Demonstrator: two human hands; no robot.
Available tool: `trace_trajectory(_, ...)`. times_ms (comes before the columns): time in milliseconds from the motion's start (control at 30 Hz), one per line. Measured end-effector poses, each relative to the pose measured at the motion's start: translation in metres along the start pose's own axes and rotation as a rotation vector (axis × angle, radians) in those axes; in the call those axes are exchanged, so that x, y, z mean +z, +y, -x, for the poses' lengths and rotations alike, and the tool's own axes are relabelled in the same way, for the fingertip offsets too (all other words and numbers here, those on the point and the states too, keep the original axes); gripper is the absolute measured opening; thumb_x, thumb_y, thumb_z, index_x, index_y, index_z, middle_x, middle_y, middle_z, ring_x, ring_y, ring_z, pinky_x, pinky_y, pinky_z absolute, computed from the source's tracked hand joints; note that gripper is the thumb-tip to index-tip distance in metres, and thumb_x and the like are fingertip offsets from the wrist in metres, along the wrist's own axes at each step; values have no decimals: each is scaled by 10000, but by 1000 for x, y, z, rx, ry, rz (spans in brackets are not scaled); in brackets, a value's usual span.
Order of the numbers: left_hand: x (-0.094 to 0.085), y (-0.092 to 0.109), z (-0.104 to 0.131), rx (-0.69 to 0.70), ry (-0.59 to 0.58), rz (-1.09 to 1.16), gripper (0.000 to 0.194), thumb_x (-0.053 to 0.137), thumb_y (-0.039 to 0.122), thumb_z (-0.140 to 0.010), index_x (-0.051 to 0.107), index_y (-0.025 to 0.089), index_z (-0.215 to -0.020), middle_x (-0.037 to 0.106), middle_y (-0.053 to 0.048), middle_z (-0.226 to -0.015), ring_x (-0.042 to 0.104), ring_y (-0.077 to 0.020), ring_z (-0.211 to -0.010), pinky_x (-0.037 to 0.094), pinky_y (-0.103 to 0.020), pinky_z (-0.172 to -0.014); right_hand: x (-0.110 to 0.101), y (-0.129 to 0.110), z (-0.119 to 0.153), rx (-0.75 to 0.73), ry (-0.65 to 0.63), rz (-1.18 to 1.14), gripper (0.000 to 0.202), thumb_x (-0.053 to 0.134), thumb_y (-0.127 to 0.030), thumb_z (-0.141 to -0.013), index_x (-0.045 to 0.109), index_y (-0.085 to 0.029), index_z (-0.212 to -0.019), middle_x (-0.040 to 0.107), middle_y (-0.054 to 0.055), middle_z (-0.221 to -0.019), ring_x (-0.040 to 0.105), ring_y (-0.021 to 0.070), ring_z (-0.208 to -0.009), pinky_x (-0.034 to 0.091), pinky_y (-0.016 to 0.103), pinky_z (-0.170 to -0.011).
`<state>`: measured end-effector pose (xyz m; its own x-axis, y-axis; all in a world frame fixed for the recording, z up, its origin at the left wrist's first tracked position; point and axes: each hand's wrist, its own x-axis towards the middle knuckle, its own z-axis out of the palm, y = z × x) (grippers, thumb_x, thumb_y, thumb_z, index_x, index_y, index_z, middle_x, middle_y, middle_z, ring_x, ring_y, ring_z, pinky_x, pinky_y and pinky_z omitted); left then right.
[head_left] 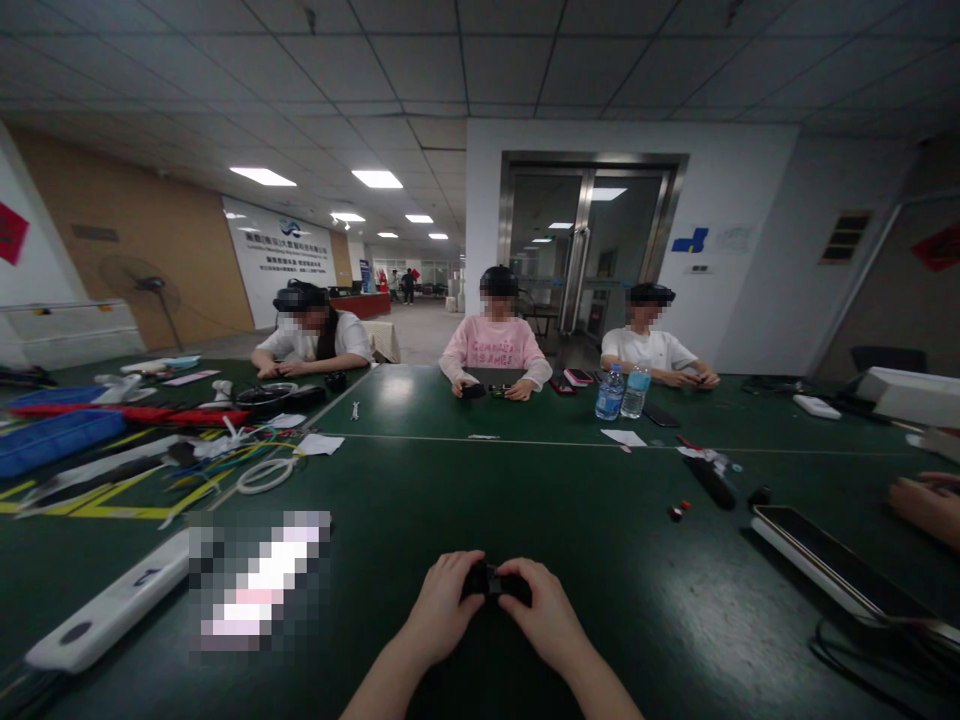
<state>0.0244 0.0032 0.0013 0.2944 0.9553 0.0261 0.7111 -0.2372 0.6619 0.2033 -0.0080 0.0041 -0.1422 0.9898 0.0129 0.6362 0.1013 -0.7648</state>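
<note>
A small black object point(493, 578) with a greyish middle section is held just above the dark green table point(390, 500). My left hand point(441, 608) grips its left end between thumb and fingers. On the opposite end, my right hand point(546, 612) has its thumb and fingers closed in the same way. The fingers cover much of both ends, so its exact kind cannot be made out.
To the left lie a long white device point(112, 605), a blurred-out bright rectangle, a white cable coil point(266, 476) and blue trays point(60, 440). At right are a phone point(840, 560) and a co-worker's hands point(926, 508). Water bottles point(609, 395) stand farther back, near three seated people.
</note>
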Motion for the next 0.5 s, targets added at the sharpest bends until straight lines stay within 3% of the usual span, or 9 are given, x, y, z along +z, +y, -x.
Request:
trace_trajectory(333, 3, -1, 0, 7, -23, -33, 556, 489, 257, -731, 392, 234, -1278, 431, -38, -1334, 351, -226, -1227, 255, -362, -1029, -1, 1, 0, -16, 4, -5, 257, 554, -206, -708, 601, -277, -950, 602, -13, -1034, 529, 206, -1036, 391, 334, -878)
trace_trajectory(500, 6, -2, -1, 16, -4, -37, 522, 494, 265, -723, 441, 225, -1241, 422, -52, -1327, 360, -233, -1216, 265, -360, -1024, 1, 3, -1, -36, 21, -7, 270, 556, -194, -698, 605, -270, -953, 605, -13, -1024, 538, 195, -1013, 379, 316, -885)
